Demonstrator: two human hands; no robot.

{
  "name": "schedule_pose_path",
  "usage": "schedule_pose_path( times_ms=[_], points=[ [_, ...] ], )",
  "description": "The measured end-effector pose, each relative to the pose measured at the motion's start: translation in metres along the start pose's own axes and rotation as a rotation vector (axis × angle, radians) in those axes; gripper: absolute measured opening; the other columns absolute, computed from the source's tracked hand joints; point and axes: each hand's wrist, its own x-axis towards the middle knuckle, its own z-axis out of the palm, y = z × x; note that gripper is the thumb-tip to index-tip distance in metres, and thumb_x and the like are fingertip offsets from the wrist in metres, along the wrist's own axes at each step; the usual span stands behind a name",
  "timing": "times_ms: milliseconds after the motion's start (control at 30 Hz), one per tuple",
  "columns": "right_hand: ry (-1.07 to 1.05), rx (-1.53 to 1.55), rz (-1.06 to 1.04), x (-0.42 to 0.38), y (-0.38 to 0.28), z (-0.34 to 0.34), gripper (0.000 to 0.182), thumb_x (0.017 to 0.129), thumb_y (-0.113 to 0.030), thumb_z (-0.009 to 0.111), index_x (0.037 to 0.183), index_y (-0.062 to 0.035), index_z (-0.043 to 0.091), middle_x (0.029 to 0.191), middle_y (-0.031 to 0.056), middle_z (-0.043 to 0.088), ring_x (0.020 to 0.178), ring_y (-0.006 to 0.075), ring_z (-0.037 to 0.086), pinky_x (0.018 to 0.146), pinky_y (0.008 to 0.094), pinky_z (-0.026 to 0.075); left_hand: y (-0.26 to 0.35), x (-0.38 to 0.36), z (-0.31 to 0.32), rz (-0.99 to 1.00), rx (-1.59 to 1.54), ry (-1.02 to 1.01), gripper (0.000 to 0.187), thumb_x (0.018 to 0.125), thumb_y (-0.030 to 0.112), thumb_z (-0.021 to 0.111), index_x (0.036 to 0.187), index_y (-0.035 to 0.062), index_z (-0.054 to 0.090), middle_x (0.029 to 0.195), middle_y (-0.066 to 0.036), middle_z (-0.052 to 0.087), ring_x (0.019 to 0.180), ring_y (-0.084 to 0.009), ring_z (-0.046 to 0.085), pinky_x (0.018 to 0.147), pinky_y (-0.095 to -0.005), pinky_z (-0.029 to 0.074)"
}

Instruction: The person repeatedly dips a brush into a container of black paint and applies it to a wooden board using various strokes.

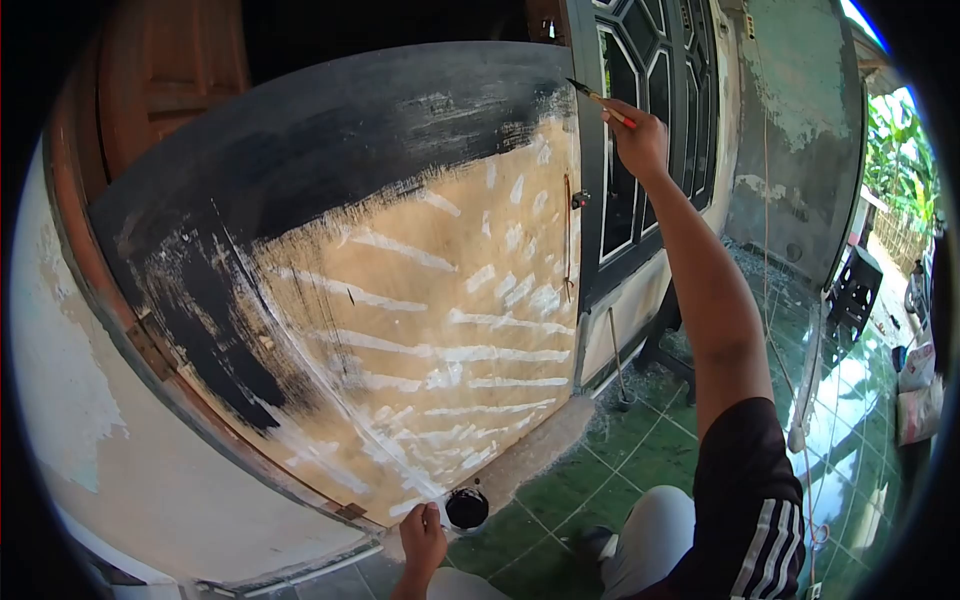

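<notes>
a slim paintbrush [600, 98] is held aloft in the right hand [642, 137] at the upper right edge of a large door panel [430, 265]. its long axis is slanted: the dark bristles are aimed to the upper left, towards the panel, and the red handle end is angled to the lower right. the right fingers are clamped on the handle. the left hand [424, 543] is lowered beside a small container of black paint [467, 509]; its thumb and forefinger are brought close together (whether anything is gripped cannot be told).

the panel's top and left side are covered in black, roughly brushed at the borders; the tan remainder is marked with white streaks [510, 354]. the floor [540, 510] is laid with green tiles. to the right are seen a dark-framed window [657, 88], a patchy wall [795, 195] and, farther off, leafy plants [897, 150].
</notes>
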Motion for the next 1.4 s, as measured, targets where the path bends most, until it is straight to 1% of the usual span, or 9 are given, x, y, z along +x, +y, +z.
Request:
schedule_pose_path(
  times_ms=[267, 433, 567, 767, 967, 1133, 1233, 1267, 1400],
  points=[
    [-0.213, -0.012, -0.154, -0.072, 0.073, 0.022, 0.025, 0.091, -0.029, 0.076, 0.114, -0.0233, 0.078, 0.1, 0.0157, 0.075, 0.087, 0.0362, 0.072, 0.078, 0.0431, 0.056, -0.004, -0.016, 0.052, -0.114, -0.03, 0.003, 0.036, 0.101, 0.021, 0.057, 0.074, -0.0027, 0.058, 0.059, -0.016, 0.054, 0.054, -0.029, 0.056, 0.053, -0.0426, 0.04],
    [0.014, 0.132, -0.213, 0.001, 0.055, -0.009, 0.024, 0.091, -0.027, 0.075, 0.114, -0.0203, 0.078, 0.101, 0.0124, 0.076, 0.085, 0.0348, 0.073, 0.076, 0.0398, 0.057, 0.002, -0.012, 0.111, -0.144, 0.041, -0.051, 0.035, 0.101, 0.021, 0.056, 0.076, -0.0037, 0.06, 0.06, -0.015, 0.056, 0.056, -0.0254, 0.058, 0.054, -0.0406, 0.043],
    [0.034, 0.103, -0.264, 0.038, 0.062, 0.017, 0.023, 0.091, -0.024, 0.074, 0.114, -0.0189, 0.078, 0.098, 0.0098, 0.076, 0.085, 0.0334, 0.073, 0.074, 0.0395, 0.057, 0.045, -0.008, 0.155, -0.161, 0.042, 0.018, 0.037, 0.101, 0.023, 0.057, 0.075, -0.0028, 0.057, 0.061, -0.021, 0.055, 0.056, -0.038, 0.057, 0.054, -0.0459, 0.04],
    [-0.279, 0.077, -0.569, -0.017, 0.123, 0.009, 0.018, 0.087, -0.011, 0.074, 0.105, -0.0101, 0.078, 0.105, 0.0125, 0.076, 0.083, 0.0337, 0.073, 0.074, 0.0413, 0.058, 0.098, -0.011, 0.192, -0.26, 0.035, 0.061, 0.036, 0.101, 0.025, 0.056, 0.078, -0.0027, 0.059, 0.067, -0.021, 0.06, 0.063, -0.0393, 0.06, 0.06, -0.0458, 0.044],
    [-0.732, 0.193, -0.273, 0.077, 0.088, -0.038, 0.018, 0.089, -0.016, 0.075, 0.103, -0.0051, 0.078, 0.09, 0.0168, 0.075, 0.077, 0.0293, 0.072, 0.074, 0.038, 0.055, 0.12, -0.009, 0.196, -0.258, 0.093, 0.132, 0.038, 0.102, 0.028, 0.055, 0.08, -0.0023, 0.062, 0.07, -0.023, 0.062, 0.068, -0.041, 0.063, 0.064, -0.0479, 0.046],
    [-0.639, 0.222, -0.582, 0.166, 0.088, 0.005, 0.021, 0.09, -0.022, 0.075, 0.104, -0.0069, 0.079, 0.082, 0.0165, 0.074, 0.072, 0.0288, 0.07, 0.07, 0.0382, 0.055, 0.174, -0.005, 0.185, -0.241, 0.087, 0.211, 0.037, 0.103, 0.026, 0.055, 0.08, -0.0031, 0.061, 0.07, -0.02, 0.063, 0.065, -0.0337, 0.066, 0.061, -0.0433, 0.051],
    [-0.391, 0.227, -0.559, 0.182, 0.077, -0.015, 0.018, 0.091, -0.021, 0.074, 0.104, -0.009, 0.079, 0.083, 0.0162, 0.074, 0.074, 0.031, 0.07, 0.072, 0.0399, 0.055, 0.202, 0.0, 0.174, -0.24, -0.021, 0.265, 0.037, 0.103, 0.024, 0.056, 0.08, -0.0039, 0.06, 0.069, -0.017, 0.062, 0.062, -0.0264, 0.065, 0.059, -0.0385, 0.053],
    [-0.342, 0.214, -0.561, 0.18, 0.077, -0.022, 0.015, 0.092, -0.015, 0.072, 0.105, -0.0094, 0.078, 0.1, 0.0152, 0.076, 0.08, 0.0327, 0.071, 0.073, 0.0386, 0.056, 0.205, 0.001, 0.173, -0.23, -0.054, 0.289, 0.037, 0.103, 0.024, 0.056, 0.08, -0.0041, 0.06, 0.068, -0.016, 0.061, 0.061, -0.0238, 0.065, 0.059, -0.0369, 0.054],
    [-0.074, 0.186, -0.89, 0.121, 0.109, -0.002, 0.023, 0.087, -0.011, 0.067, 0.109, -0.0096, 0.075, 0.098, 0.0136, 0.075, 0.084, 0.0316, 0.071, 0.075, 0.042, 0.058, 0.232, 0.006, 0.166, -0.29, -0.188, 0.333, 0.035, 0.104, 0.023, 0.055, 0.083, -0.0046, 0.061, 0.072, -0.012, 0.06, 0.065, -0.017, 0.062, 0.06, -0.0354, 0.056]
  ],
)
